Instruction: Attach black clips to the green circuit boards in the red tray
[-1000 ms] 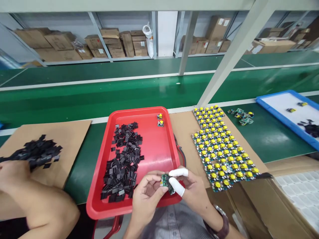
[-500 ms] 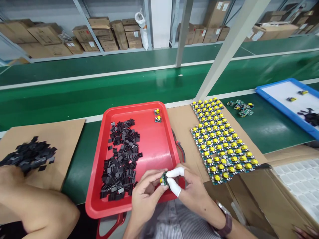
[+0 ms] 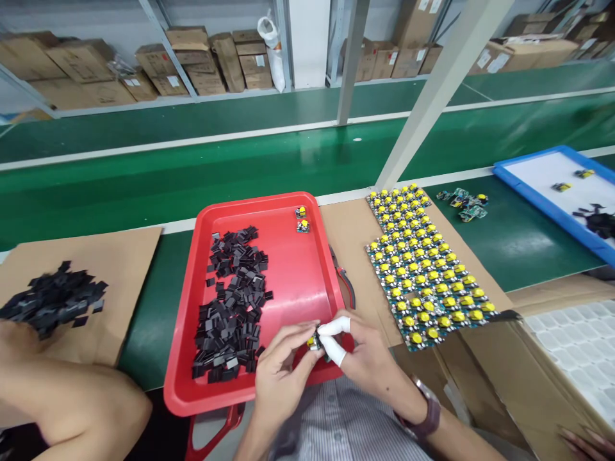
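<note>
Over the near right corner of a red tray [image 3: 180, 358], my left hand [image 3: 283, 365] pinches a small circuit board with a yellow part [image 3: 312, 342]. White finger covers are on the thumb and forefinger of my right hand [image 3: 358, 349], which grips the same board from the right. A pile of small black pieces [image 3: 235, 301] fills the tray's left side. Two boards with yellow parts [image 3: 302, 226] lie at its far right. Many similar boards [image 3: 420, 275] stand in tight rows on cardboard to the right.
Another person's arm [image 3: 72, 397] reaches to black pieces [image 3: 57, 298] at left. Red-handled pliers [image 3: 344, 285] lie beside the tray. Loose boards [image 3: 468, 205], a blue-rimmed tray [image 3: 542, 202] and an open carton [image 3: 504, 390] are at right; fingers [image 3: 583, 445] show at lower right.
The view has shifted slightly. The board has turned a little between my fingers, and both hands still hold it over the tray's near edge.
</note>
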Demonstrator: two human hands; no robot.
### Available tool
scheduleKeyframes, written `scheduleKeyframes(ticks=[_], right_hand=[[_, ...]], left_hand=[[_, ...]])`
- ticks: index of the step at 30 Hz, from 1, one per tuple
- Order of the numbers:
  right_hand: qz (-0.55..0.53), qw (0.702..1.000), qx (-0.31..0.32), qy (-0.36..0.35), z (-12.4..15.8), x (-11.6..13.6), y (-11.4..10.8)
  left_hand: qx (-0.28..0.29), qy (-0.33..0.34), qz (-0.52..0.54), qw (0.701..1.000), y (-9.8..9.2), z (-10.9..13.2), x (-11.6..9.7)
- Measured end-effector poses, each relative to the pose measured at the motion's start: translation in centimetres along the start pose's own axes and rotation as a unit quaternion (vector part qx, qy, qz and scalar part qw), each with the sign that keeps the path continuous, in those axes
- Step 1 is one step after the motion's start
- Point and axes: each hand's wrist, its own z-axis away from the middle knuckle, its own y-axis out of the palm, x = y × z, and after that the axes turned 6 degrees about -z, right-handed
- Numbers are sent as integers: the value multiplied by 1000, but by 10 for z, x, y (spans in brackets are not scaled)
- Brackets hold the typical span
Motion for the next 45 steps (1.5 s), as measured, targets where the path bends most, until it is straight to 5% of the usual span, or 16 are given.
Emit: scheduleKeyframes(ticks=[6,10,15,22,36,45], right_hand=[[-99,991,-5,85,-3,-3,4],[-47,998,-10,45,-2,-6,4],[-203,973,10,108,1,-11,-1],[-97,994,-42,33,13,-15,0],[-5,997,-6,-78,10,-10,6],[-75,996,39,-20,0,-5,-2]], left_hand=[[-11,-5,-3,1000,1,3,-1],[4,-32,7,999,1,4,0],[-39,-39,38,998,4,6,5],[-91,54,-170,980,16,13,2],[-151,79,-155,973,19,16,0],[-160,93,-162,969,20,16,-2]])
